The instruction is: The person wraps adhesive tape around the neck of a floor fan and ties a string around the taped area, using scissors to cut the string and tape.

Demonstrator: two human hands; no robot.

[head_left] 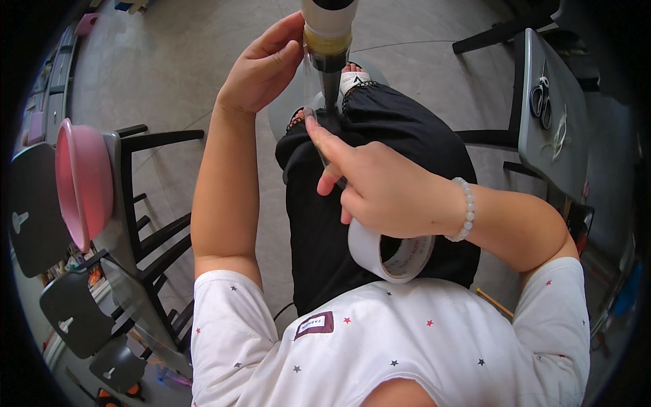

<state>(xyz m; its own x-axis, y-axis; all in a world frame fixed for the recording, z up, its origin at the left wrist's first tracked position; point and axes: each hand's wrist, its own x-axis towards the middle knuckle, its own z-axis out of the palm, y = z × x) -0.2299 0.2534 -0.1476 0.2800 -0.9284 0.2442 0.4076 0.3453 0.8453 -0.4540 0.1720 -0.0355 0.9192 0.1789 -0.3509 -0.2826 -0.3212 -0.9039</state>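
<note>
An upright pole (333, 81) of a floor stand rises toward the top edge, dark below with a yellowish band (328, 43) and a white section (329, 20) above. My left hand (267, 66) is against the pole's left side, thumb bent; its fingertips are partly hidden there. A clear strip, apparently tape (307, 86), runs down from beside the pole to my right hand (384, 185). The right index finger is stretched along the strip, and the other fingers curl around it. Below the right palm is a white roll of tape (366, 249); whether the hand touches it is unclear.
My feet are by the stand's round grey base (285, 96). To the right, a grey chair seat (552, 152) holds black-handled scissors (540, 104) and crumpled clear strips (560, 133). At left, a pink basin (94, 178) rests on a chair, with more chairs below it.
</note>
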